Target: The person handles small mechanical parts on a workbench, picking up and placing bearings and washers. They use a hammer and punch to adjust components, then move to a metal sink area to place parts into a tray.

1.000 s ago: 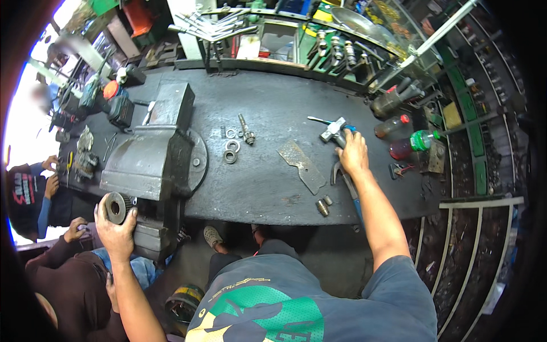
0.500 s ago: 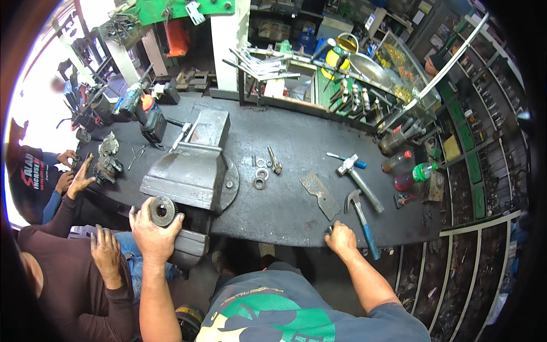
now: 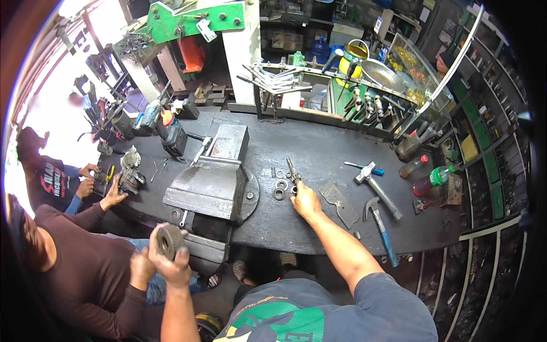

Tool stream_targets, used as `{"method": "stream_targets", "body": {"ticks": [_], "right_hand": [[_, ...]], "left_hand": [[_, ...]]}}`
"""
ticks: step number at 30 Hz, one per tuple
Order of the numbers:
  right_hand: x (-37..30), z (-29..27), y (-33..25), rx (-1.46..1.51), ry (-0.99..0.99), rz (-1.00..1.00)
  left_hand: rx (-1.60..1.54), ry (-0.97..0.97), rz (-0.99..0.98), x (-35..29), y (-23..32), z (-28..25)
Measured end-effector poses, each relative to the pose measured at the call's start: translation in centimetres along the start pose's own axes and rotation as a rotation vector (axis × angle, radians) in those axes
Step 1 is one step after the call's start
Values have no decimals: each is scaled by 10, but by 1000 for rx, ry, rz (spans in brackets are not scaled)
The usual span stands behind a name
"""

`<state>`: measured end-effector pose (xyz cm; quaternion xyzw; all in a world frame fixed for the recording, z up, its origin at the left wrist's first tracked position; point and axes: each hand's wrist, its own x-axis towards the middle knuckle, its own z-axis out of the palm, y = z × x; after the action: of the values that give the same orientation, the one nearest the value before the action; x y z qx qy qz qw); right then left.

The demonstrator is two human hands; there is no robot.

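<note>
My left hand is closed around a thick round metal gear with a central hole, held up in front of the bench vise. My right hand reaches over the bench, its fingers closed at the near end of a short metal shaft. Just left of those fingers lie metal rings and a small spring-like piece. A flat metal plate rests right of my right hand. Near the bench's front edge stands a small metal cylinder.
Two hammers, a claw hammer and a grey-handled hammer, lie at right beside a screwdriver. Bottles stand farther right. A co-worker sits close on my left, with another person beyond.
My right hand has left the bench's front edge, where the small cylinder now shows, and moved forward left to the shaft. My left hand has turned the gear more edge-on. The view has shifted.
</note>
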<state>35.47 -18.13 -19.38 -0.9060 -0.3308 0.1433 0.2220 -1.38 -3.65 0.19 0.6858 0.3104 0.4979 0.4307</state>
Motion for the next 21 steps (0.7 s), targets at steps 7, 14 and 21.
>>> {"method": "stream_targets", "body": {"ticks": [7, 14, 21], "right_hand": [[-89, -94, -45, 585, -104, -249], [-153, -132, -57, 483, -196, -496], [-145, -95, -35, 349, -343, -216]], "left_hand": [[-1040, -265, -967, -61, 62, 79], [-960, -489, -1407, -108, -44, 164], [-807, -738, -1519, -136, -82, 193]]}}
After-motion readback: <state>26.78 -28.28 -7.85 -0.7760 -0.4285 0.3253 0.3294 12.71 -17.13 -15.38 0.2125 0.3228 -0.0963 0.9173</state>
